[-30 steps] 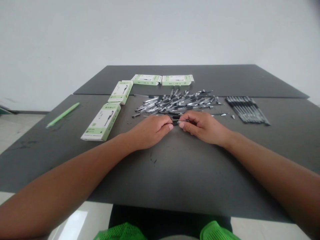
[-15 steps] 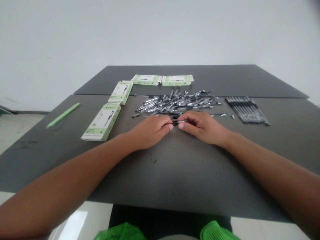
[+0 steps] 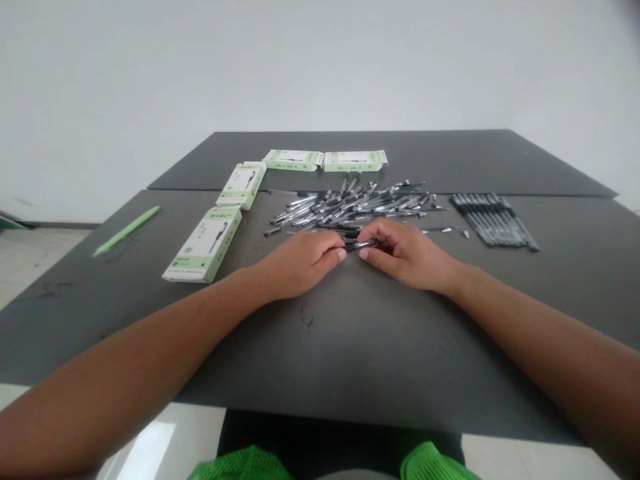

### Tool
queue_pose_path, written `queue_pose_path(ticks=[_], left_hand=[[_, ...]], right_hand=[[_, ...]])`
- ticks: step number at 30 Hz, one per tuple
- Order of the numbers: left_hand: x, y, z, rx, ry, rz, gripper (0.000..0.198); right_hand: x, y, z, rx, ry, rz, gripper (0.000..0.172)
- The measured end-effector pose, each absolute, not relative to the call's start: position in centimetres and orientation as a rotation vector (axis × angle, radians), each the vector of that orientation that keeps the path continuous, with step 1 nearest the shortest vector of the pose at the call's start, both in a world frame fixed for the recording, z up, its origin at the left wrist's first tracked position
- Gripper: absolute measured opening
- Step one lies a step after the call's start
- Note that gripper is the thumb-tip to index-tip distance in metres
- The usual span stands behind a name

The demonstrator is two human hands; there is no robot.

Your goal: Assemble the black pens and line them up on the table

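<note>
My left hand (image 3: 307, 262) is closed around a dark, slim pen (image 3: 354, 247), its thumb pressed against the fingers. From that grip the pen points right, toward my right hand (image 3: 407, 253). The thumb and curled fingers of my right hand close about the pen's other end, which shows between them. Most of the pen is hidden by both hands. Just beyond lies a loose pile of clear and black pen parts (image 3: 345, 203), partly behind my fingers.
Several green-and-white boxes (image 3: 205, 243) form a line along the left and back. A green pen (image 3: 127, 230) lies far left. To the right, black-and-clear pens (image 3: 493, 220) lie side by side, near a small pale tip (image 3: 465, 234). All rest on a dark table (image 3: 325, 360).
My right thumb and fingers have parted slightly and shifted a little right, so more of the pen's end shows. My left hand has hardly moved.
</note>
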State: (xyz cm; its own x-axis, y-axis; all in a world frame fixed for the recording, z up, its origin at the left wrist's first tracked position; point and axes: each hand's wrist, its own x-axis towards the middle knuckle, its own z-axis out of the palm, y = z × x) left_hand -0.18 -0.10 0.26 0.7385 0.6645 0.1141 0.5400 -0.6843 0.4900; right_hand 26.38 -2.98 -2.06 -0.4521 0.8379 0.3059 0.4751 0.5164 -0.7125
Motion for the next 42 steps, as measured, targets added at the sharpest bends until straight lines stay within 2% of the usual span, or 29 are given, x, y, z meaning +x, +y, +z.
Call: queue_pose_path(ticks=[21, 35, 42], left_hand=[[-0.17, -0.09, 0.16, 2.515, 0.917, 0.389, 0.029], [-0.16, -0.08, 0.22, 2.524, 0.906, 0.384, 0.029], [-0.18, -0.13, 0.26, 2.504, 0.911, 0.395, 0.029]], right_hand=[[26.25, -2.98, -1.89, -1.105, -2.116, 0.738, 0.014], [26.36, -2.78, -2.0, -1.115, -2.155, 0.692, 0.022], [26.29, -2.91, -2.28, -1.073, -2.075, 0.773, 0.027]])
